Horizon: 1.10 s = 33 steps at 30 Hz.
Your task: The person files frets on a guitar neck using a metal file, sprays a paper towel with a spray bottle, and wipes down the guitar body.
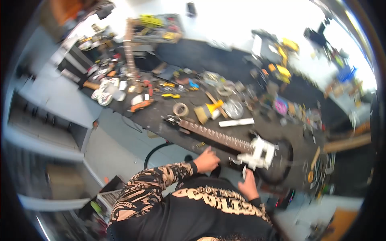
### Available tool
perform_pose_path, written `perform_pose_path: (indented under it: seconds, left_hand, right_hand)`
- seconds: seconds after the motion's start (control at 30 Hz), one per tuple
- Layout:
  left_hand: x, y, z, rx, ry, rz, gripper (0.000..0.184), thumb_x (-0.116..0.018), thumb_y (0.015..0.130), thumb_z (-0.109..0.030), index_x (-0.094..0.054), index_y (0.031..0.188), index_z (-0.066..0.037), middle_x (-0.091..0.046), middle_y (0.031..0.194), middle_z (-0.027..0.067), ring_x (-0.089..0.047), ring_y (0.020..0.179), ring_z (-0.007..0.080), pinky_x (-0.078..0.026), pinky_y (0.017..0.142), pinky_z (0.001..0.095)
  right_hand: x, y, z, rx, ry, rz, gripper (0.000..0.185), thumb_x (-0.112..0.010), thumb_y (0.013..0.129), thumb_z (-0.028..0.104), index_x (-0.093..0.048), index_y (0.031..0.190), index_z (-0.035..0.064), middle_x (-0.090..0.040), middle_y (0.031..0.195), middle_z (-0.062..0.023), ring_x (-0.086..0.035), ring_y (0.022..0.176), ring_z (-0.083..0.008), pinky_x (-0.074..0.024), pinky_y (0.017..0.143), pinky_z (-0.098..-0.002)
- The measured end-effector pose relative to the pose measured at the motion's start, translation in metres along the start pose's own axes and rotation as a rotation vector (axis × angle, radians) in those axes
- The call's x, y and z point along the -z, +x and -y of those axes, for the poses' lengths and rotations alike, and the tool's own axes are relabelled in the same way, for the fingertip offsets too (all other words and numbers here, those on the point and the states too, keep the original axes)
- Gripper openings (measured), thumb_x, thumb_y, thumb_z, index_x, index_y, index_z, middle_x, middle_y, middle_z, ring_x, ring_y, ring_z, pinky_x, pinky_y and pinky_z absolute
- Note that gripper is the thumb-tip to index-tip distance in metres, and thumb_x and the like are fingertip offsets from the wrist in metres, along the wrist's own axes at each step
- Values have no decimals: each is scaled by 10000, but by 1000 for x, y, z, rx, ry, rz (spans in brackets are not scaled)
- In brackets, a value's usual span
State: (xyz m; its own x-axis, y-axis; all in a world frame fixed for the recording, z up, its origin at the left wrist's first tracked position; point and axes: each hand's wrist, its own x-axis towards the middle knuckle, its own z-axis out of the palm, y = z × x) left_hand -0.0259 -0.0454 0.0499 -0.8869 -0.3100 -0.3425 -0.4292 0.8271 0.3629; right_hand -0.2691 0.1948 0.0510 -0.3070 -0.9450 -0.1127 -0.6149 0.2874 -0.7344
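Note:
A dark electric guitar lies across the bench edge, with its brown fretted neck point(221, 136) running up to the left and its black body point(283, 160) at the right. Over the body rests a white, cut-out piece point(261, 153), perhaps paper or cloth. My right hand point(248, 185) is just below the guitar, fingers closed on a small white scrap point(244, 172). Left of it, my left hand point(207, 160) hovers in front of the bench edge, below the neck. Its fingers look bent, but blur hides whether they hold anything.
The dark workbench point(161, 126) carries a tape roll point(180, 109), a wide paintbrush point(204, 112), a white strip point(236, 122) and many blurred tools. Another guitar neck point(129, 56) stands at the back left. Yellow power tools point(280, 72) sit along the back.

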Motion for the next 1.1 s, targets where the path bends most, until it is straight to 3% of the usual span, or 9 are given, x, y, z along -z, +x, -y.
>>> perform_pose_path:
  seconds: [0.07,0.13,0.2,0.27,0.4,0.7,0.8,0.93,1.1]
  left_hand:
    - [5,-17,-5,56,-596,-210,614,-750,1074,-461,-684,1528,-53,-735,1442,224,-725,1291,417,-563,1141,481]
    - [34,-30,-36,160,-1283,-160,660,-742,1135,-323,-509,1690,-52,-740,1421,159,-784,1057,235,-628,987,390]
    - [63,-40,-44,83,-1353,-161,615,-722,1150,-228,-502,1691,-38,-764,1268,123,-754,1026,169,-635,893,330]
    - [70,-53,-32,79,-1231,-495,346,-684,1159,-182,-656,1454,-3,-775,1049,61,-759,915,131,-630,809,317]
    - [89,-96,1,133,-1675,-854,132,-710,1140,-122,-729,1205,-8,-762,1029,45,-747,878,119,-623,818,298]
    - [82,-266,44,240,-849,-1397,189,-806,999,-84,-777,1174,-18,-683,1156,123,-714,1098,274,-569,965,418]
    - [56,-341,62,267,-643,-1553,186,-820,1001,-95,-778,1170,-30,-648,1137,109,-692,1107,285,-561,963,428]
    - [15,-457,72,430,-450,-1736,177,-793,1009,-108,-762,1176,-58,-649,1150,121,-679,1116,348,-567,972,454]
    - [-69,-580,79,775,-475,-1868,192,-716,1009,-112,-749,1192,-63,-700,1182,137,-686,1106,371,-562,994,472]
  right_hand:
    - [2,27,23,94,-242,127,621,-687,833,15,-553,1437,-36,-597,1322,-277,-579,1295,-511,-500,1105,-560]
    - [-3,59,61,261,-301,113,610,-690,829,-11,-557,1424,-43,-597,1256,-269,-593,1231,-497,-504,1060,-562]
    - [5,93,122,348,-290,208,589,-666,857,-40,-545,1433,-67,-607,1263,-291,-586,1241,-509,-497,1075,-576]
    - [-2,124,151,549,-177,226,513,-661,905,-34,-558,1406,-64,-638,1239,-288,-624,1208,-501,-513,1072,-550]
    - [-23,157,241,270,580,298,323,-499,1018,-70,-616,1315,-21,-691,1192,-134,-669,1051,-214,-553,925,-338]
    - [-169,150,389,-4,1320,880,334,-530,1167,223,-630,1401,7,-701,1359,-127,-694,1250,-246,-543,1113,-415]
    - [-245,140,434,-35,1013,718,348,-507,1168,156,-603,1467,5,-688,1390,-122,-686,1283,-248,-549,1120,-407]
    - [-351,96,501,-36,1028,949,455,-473,1105,47,-538,1553,2,-651,1473,-152,-643,1391,-292,-507,1234,-451]
    - [-462,7,571,-122,745,1537,529,-520,1173,176,-468,1667,-7,-591,1618,-162,-566,1514,-302,-438,1302,-451]
